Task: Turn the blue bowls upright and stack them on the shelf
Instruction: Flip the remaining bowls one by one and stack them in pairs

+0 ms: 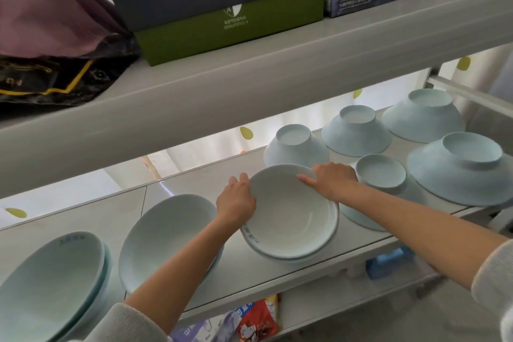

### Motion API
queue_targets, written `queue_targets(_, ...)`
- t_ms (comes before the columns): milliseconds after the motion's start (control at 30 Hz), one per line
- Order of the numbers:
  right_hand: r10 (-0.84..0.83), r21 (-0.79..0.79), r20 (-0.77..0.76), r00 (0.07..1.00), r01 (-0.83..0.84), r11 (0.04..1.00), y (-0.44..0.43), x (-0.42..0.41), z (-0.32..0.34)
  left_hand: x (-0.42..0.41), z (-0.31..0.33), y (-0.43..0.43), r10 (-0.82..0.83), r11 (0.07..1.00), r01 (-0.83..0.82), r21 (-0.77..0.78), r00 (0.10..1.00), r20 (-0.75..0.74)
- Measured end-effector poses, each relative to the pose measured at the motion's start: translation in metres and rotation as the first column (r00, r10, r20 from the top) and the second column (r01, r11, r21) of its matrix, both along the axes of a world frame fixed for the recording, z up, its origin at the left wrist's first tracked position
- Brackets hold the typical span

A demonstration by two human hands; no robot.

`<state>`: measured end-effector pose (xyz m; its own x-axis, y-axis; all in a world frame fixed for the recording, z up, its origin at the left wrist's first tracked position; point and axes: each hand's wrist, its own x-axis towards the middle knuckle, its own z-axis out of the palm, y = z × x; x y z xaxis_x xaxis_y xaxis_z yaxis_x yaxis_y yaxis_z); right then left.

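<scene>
Upright stacks (pixel 50 280), held bowl (pixel 291 211), overturned bowls (pixel 380 172)

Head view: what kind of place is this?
Probably a home pantry or storage rack: a white tiered shelf holds pale blue bowls, boxes sit on the tier above, snack packets lie below. The left hand and right hand grip one upright bowl.
</scene>
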<state>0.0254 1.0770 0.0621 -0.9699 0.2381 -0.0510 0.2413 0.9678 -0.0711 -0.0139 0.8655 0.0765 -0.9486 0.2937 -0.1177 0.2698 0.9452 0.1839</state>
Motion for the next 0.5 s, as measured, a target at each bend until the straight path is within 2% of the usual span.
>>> queue_targets(100, -0.005, -0.057, -0.058, 0.998, 0.002, 0.998, 0.01, 0.004, 0.0, 0.001, 0.0, 0.005, -0.027, 1.0, 0.026, -0.002, 0.996, -0.083)
queue_targets(267, -0.022, -0.139, -0.172, 0.985, -0.003, 0.99, 0.03, 0.01, 0.003, 0.015, 0.009, 0.036, -0.121, 0.961, 0.198, 0.193, 0.929, -0.35)
queue_targets(400, -0.013, -0.198, -0.327, 0.945, -0.055, 0.979, 0.053, 0.012, 0.005, 0.03, 0.017, 0.079, -0.272, 0.906, 0.377, 0.191, 0.867, -0.417)
queue_targets(500, 0.046, -0.203, -0.368, 0.929, -0.129, 0.971, 0.086, 0.024, 0.004, 0.049, 0.013, 0.127, -0.353, 0.883, 0.441, 0.159, 0.849, -0.394)
